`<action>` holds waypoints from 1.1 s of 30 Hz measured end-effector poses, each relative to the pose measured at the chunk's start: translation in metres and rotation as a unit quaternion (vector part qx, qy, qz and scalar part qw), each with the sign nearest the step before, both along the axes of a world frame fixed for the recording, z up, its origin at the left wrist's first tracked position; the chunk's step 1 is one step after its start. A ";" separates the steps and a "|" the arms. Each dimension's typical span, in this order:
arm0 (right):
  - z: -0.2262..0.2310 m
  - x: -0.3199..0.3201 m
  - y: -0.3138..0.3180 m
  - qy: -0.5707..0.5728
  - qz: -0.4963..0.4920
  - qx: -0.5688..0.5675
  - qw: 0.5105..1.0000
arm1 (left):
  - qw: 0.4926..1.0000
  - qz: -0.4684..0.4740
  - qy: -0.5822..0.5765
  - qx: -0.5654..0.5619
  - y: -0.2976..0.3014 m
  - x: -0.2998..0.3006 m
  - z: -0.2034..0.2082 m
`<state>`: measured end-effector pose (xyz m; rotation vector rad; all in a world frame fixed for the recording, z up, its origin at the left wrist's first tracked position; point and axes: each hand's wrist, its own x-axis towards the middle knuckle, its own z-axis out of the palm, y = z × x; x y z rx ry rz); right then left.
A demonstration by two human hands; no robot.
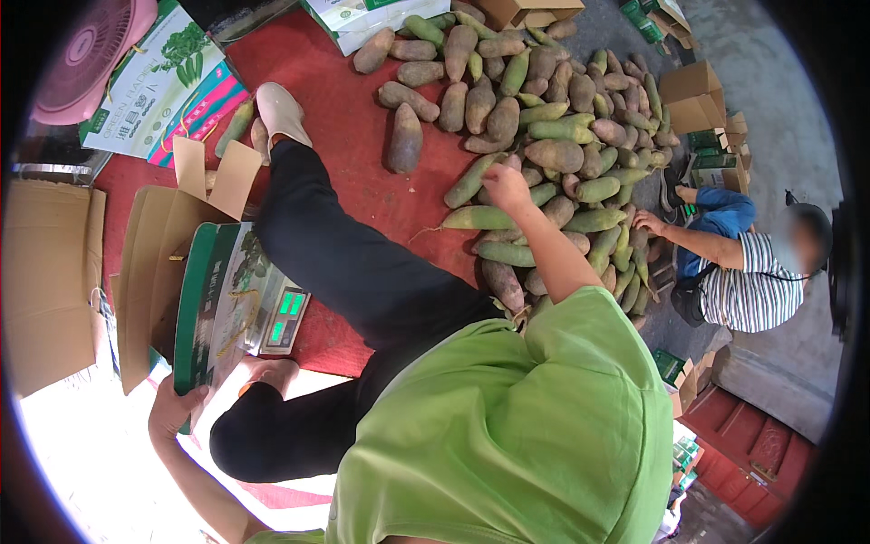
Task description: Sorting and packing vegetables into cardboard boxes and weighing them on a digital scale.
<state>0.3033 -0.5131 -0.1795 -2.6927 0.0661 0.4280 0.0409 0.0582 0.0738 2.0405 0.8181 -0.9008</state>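
My left hand (176,410) grips the near edge of a green and white printed carton (204,299). The carton stands tilted by a digital scale (284,319) with lit green digits, and I cannot see into it. Stretched out over the heap of radishes, my right hand (507,189) has its fingers curled in; whatever may be in them is hidden. Beside its fingertips lies a green radish (471,179), and just below it is a longer pale green one (478,218). The radishes (555,156) in the heap are green or purplish brown, some dusty with soil.
Brown cardboard boxes (54,281) stand at the left, near a pink fan (91,54) and a white printed carton (168,91). Across the heap, another person in a striped shirt (752,286) reaches toward the radishes. Open cartons (693,95) line the right side. A red mat (349,136) covers the floor.
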 end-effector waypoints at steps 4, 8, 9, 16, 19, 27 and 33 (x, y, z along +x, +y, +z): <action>-0.047 -0.026 -0.055 0.087 -0.077 -0.065 0.991 | 0.992 -0.042 -0.065 0.097 0.005 -0.007 -0.008; -0.056 -0.044 -0.071 0.148 -0.080 -0.151 0.974 | 0.920 -0.198 -0.075 0.330 -0.036 0.001 0.009; -0.060 -0.046 -0.073 0.156 -0.076 -0.161 0.972 | 0.904 -0.189 -0.054 0.379 -0.041 0.000 0.007; -0.068 -0.043 -0.044 0.151 0.062 -0.217 0.962 | 0.871 -0.041 0.053 0.487 -0.045 -0.039 -0.002; -0.063 -0.043 -0.021 0.179 0.125 -0.273 0.937 | 0.834 -0.019 0.014 0.551 -0.049 -0.053 -0.007; -0.078 -0.048 -0.013 0.173 0.168 -0.352 0.904 | 0.824 -0.033 -0.029 0.565 -0.067 -0.025 -0.001; -0.085 -0.052 0.000 0.174 0.208 -0.373 0.887 | 0.821 -0.135 -0.158 0.532 -0.050 -0.043 -0.001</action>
